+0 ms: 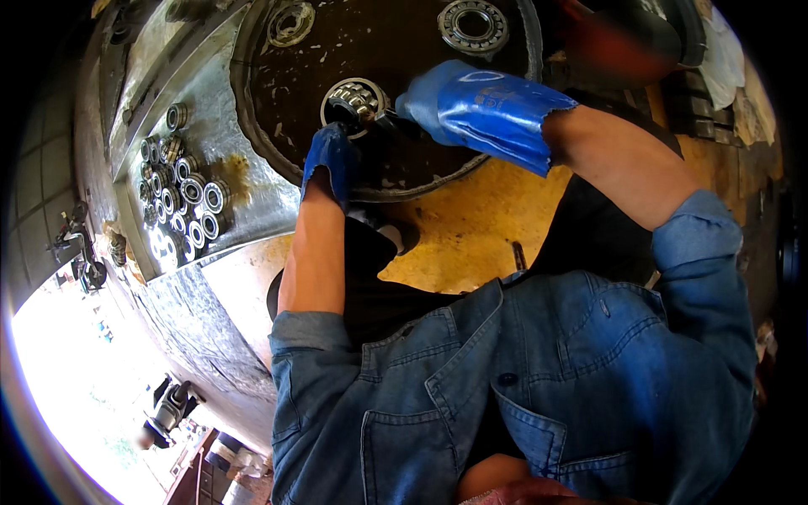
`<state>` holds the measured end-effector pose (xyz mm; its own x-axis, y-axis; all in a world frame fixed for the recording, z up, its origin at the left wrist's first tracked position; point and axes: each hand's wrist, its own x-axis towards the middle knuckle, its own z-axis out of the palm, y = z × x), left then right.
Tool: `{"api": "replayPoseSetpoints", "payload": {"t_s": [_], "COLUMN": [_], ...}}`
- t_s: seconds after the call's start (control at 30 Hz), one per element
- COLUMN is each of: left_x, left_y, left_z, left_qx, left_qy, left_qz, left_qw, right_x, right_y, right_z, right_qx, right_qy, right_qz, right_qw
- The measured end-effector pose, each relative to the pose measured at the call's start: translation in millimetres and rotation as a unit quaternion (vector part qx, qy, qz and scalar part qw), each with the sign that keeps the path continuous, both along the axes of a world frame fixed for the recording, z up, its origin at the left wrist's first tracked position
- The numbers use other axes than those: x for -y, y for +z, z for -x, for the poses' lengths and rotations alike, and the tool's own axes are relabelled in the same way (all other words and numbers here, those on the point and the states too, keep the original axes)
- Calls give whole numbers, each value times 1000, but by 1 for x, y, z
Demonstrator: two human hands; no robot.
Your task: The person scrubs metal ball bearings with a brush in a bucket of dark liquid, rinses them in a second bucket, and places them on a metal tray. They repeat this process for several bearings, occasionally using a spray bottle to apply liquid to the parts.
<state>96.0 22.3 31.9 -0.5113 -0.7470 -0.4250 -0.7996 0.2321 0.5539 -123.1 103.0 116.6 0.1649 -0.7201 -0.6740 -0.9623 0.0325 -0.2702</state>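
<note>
A roller bearing (355, 103) is tilted up over a wide round pan (252, 109) of dark liquid, its rollers showing inside the ring. My left hand (332, 158), in a blue rubber glove, grips the bearing's near edge; the fingertips are lost in shadow. From the right, my right hand (427, 103), also gloved in blue, is closed beside the bearing. Something dark and slim juts from under that hand toward the rollers, too shadowed to name. Two other bearings lie in the pan: a ring (290, 23) at the far left and a bearing (473, 27) at the far right.
Left of the pan, several small bearings (192, 188) crowd a shiny metal tray (244, 220). Beneath the pan's near side is a yellow surface (497, 223). A blurred red object (619, 46) stands at the far right, near pale cloth (745, 80).
</note>
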Motion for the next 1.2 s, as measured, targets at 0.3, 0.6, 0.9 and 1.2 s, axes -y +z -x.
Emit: {"api": "replayPoseSetpoints", "payload": {"t_s": [0.3, 0.6, 0.9, 1.2], "left_x": [-2, 3, 7, -5], "left_y": [-4, -12, -13, 5], "left_z": [0, -2, 5, 13], "left_qx": [-61, -46, -73, -92], "left_qy": [-4, -107, 48, 65], "left_qz": [-52, 28, -149, -170], "left_qw": [997, 993, 985, 979], "right_x": [28, 22, 18, 15], "right_y": [-43, -41, -45, -48], "right_z": [60, 73, 69, 75], "right_qx": [-36, 54, 92, 32], "right_qy": [-86, -120, -171, -196], "right_qz": [124, 176, 198, 184], "right_qw": [988, 976, 961, 963]}}
